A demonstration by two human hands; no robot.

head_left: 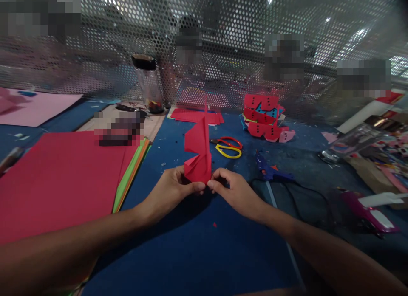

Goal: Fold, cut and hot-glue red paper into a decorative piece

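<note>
A folded red paper piece (198, 153) stands upright over the blue table top (191, 245), narrow at the top and pleated at the bottom. My left hand (172, 190) pinches its lower left corner with thumb and fingers closed. My right hand (231, 190) pinches its lower right corner the same way. Both hands meet at the paper's base, just above the table.
A stack of red and coloured sheets (63, 177) lies at the left. Red and yellow scissors (228, 146) lie behind the paper, a blue glue gun (269, 170) with its cord to the right, a clear jar (149, 83) at the back, and red cut-outs (264, 117) by the perforated metal screen (223, 54).
</note>
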